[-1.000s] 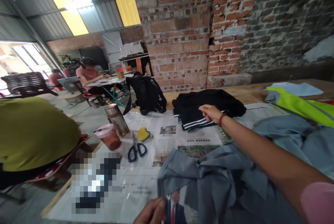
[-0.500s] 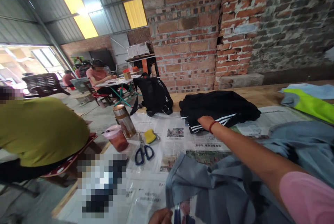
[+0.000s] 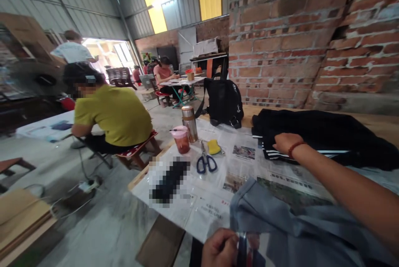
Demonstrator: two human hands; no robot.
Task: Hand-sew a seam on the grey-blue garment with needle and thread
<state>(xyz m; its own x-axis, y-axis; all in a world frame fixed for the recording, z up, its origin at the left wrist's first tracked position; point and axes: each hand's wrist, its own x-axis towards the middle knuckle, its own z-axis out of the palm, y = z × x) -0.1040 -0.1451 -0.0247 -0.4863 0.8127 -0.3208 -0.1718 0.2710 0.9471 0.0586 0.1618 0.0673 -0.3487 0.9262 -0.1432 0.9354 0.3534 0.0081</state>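
Note:
Black clothing with white stripes (image 3: 324, 128) lies in a folded heap on the table. My right hand (image 3: 288, 144), with a red bead bracelet at the wrist, is closed on its near left part, by the stripes. A grey garment (image 3: 271, 213) is spread in front of me, its cuff-like edge towards the left. Beside that edge, at the bottom of the view, my left hand (image 3: 220, 248) has its fingers curled together. What those fingers hold, if anything, is hidden.
Newspaper (image 3: 212, 213) covers the table. On it are blue-handled scissors (image 3: 206, 162), a yellow sponge-like piece (image 3: 213, 147), a pink-lidded cup (image 3: 181, 140), a steel flask (image 3: 190, 123) and a black backpack (image 3: 224, 101). A person in yellow-green (image 3: 121, 113) sits to the left.
The view has swung left, so the table things appear further right and more of the room shows. More of my left hand is visible. My right hand stays at the black clothing.

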